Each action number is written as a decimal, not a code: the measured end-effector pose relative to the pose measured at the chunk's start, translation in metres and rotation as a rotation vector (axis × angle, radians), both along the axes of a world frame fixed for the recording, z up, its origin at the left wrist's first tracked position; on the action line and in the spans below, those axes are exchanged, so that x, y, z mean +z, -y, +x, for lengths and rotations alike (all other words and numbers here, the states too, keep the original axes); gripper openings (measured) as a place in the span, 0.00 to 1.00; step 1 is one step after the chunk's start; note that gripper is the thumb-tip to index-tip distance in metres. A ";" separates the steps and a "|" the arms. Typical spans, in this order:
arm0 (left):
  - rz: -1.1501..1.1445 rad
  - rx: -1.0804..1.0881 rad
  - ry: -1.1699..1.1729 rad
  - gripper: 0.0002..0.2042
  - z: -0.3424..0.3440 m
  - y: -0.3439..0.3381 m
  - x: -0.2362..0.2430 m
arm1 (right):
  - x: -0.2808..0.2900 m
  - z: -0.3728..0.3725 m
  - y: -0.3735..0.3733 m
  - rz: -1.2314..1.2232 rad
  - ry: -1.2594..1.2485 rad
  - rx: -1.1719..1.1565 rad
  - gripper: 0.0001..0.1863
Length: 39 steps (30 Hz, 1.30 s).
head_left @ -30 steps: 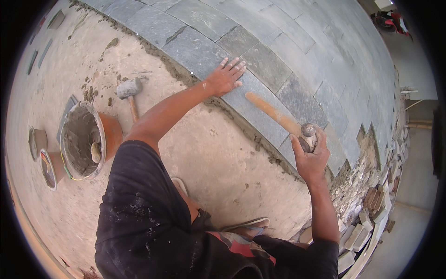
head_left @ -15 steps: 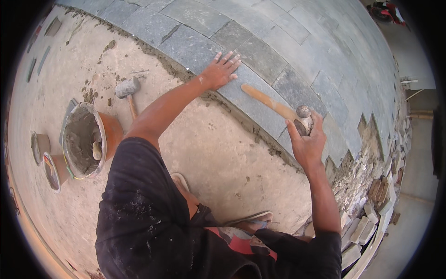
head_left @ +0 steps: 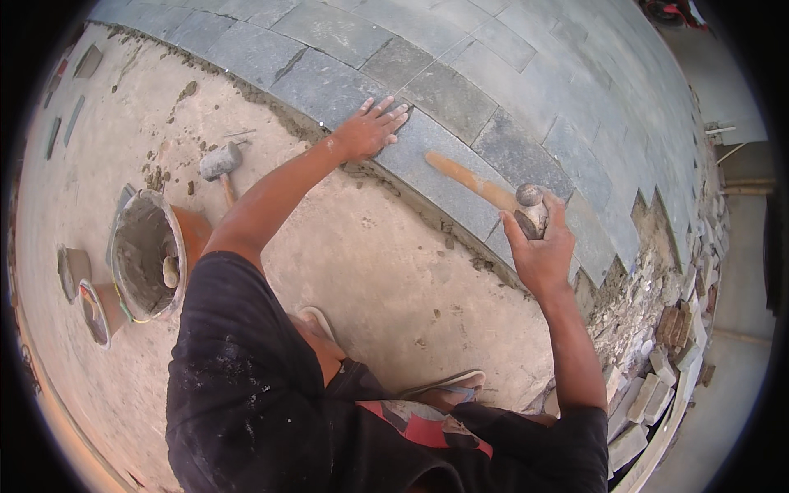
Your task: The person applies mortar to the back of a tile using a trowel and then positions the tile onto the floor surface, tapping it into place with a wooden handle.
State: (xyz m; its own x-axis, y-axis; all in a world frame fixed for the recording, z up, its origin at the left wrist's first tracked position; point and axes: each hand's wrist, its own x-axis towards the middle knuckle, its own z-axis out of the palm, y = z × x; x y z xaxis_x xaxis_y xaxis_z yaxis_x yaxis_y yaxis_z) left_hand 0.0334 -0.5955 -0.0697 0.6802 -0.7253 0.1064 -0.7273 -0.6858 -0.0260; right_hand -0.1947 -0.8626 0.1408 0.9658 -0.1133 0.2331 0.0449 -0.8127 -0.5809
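My left hand point(head_left: 370, 133) lies palm down with fingers spread on a grey stone tile point(head_left: 448, 177) at the edge of the laid paving. To its right, my right hand point(head_left: 542, 251) grips a hammer by its head. The hammer's wooden handle point(head_left: 468, 181) points away to the upper left, above or resting on the same tile; I cannot tell which. One rounded, worn end of the head shows above my fingers, while the palm hides part of it. Along the tile's near side runs a ragged strip of grey mortar point(head_left: 411, 204).
A grey-headed mallet point(head_left: 220, 162) lies on the bare floor at left. Near it stand an orange bucket point(head_left: 193, 234) coated with mortar and two smaller pails point(head_left: 105, 311). Broken stone pieces point(head_left: 641, 411) are heaped at right. More laid tiles point(head_left: 460, 99) stretch away beyond my hands.
My left hand has slid slightly left across the stone, toward the mortar edge. The right hand keeps its hold on the hammer, almost in place. The whole view has shifted a little.
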 end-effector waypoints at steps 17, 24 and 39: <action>0.081 0.016 0.019 0.27 -0.005 0.005 0.003 | 0.012 -0.003 0.016 -0.046 -0.106 0.005 0.30; 0.024 -0.086 -0.004 0.32 -0.025 0.032 0.016 | 0.048 -0.042 0.051 -0.185 -0.033 -0.065 0.30; 0.045 -0.216 -0.208 0.46 -0.046 0.072 0.011 | 0.021 -0.092 0.080 -0.137 0.012 -0.166 0.29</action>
